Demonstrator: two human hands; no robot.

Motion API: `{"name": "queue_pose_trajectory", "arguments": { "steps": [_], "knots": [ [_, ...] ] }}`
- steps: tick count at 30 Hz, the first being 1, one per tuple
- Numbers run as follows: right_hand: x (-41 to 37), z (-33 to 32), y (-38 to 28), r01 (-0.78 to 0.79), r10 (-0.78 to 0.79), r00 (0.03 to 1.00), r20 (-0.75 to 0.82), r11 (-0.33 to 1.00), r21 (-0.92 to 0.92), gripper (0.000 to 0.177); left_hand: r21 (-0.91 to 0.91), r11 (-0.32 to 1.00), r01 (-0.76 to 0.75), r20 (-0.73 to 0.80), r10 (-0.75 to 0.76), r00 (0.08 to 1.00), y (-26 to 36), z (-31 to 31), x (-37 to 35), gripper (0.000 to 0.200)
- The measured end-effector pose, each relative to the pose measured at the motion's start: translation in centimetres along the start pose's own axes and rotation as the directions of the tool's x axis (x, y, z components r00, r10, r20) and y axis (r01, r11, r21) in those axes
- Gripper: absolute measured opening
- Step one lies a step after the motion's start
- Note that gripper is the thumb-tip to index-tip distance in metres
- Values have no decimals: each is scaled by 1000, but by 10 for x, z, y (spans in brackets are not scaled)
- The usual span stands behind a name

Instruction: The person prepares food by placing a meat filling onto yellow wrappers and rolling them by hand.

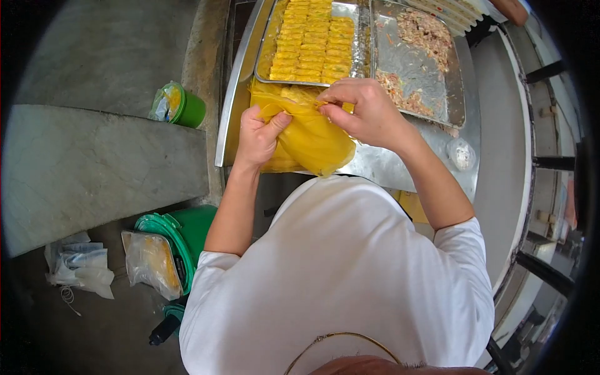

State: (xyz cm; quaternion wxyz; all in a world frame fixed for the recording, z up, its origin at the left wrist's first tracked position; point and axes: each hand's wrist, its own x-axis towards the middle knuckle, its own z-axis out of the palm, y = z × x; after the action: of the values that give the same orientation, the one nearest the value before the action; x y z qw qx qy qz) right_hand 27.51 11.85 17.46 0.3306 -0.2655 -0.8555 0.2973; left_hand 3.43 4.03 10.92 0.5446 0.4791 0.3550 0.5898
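Observation:
Over the near edge of the metal table, my left hand (pixel 260 134) is closed on a thin yellow sheet (pixel 319 140), thumb on top. My right hand (pixel 365 112) pinches the sheet's upper right edge between thumb and fingers. The sheet hangs in folds between and below both hands. More yellow sheets (pixel 279 164) lie beneath it. Just beyond is a metal tray (pixel 345 11) with rows of yellow rolls (pixel 312 47). To its right, a second tray (pixel 420 70) holds a pale shredded filling (pixel 427 34).
A small clear round container (pixel 461 154) stands on the table's right side. A green bucket (pixel 191 110) is at the left, and a larger green tub (pixel 194 234) with a bagged tray (pixel 152 262) is lower left. Black railings run along the right. Part of another person's arm (pixel 512 10) shows top right.

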Motion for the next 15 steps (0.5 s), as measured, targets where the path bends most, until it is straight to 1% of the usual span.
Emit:
{"name": "queue_pose_trajectory", "arguments": {
  "steps": [1, 2, 4, 7, 8, 9, 10, 12, 13, 15],
  "knots": [
    [-2, -1, -1, -2, 2, 1000, -2, 1000, 0, 17, -52, 998, 17, -4, -17, 1000, -1, 0, 0, 28],
    [-3, -2, -2, -1, 1, 1000, -14, 1000, -1, 17, -52, 998, 18, -2, -19, 1000, -2, 0, 0, 28],
    [-6, -3, 0, -4, 3, 1000, -29, 1000, -4, 17, -77, 997, -22, -47, 18, 999, -4, 1, 0, 27],
    [-10, -3, 3, 32, -32, 999, -11, 999, 3, 18, -56, 998, -11, -37, 9, 999, -6, 0, 0, 26],
    [-9, -6, 0, -56, 55, 998, 30, 997, 46, 18, -57, 998, -9, -34, 7, 999, -5, 2, 0, 26],
    [-9, -7, -2, -145, 139, 987, 74, 986, 86, 19, -14, 1000, -19, -11, 19, 1000, -2, 4, 1, 25],
    [-10, -7, -1, -147, 141, 987, 72, 985, 85, 19, 30, 999, -30, 11, 30, 999, -1, 6, 2, 24],
    [-9, -6, 2, -177, 167, 983, 78, 975, 136, 19, 37, 999, -27, 15, 26, 1000, -3, 6, 2, 23],
    [-8, -6, 3, -176, 167, 983, 76, 975, 135, 19, 44, 999, -24, 15, 23, 1000, -4, 6, 2, 23],
    [-7, -8, 5, -141, 128, 983, 134, 986, 88, 20, 41, 999, -12, 15, 12, 1000, -3, 8, 3, 23]
  ]
}}
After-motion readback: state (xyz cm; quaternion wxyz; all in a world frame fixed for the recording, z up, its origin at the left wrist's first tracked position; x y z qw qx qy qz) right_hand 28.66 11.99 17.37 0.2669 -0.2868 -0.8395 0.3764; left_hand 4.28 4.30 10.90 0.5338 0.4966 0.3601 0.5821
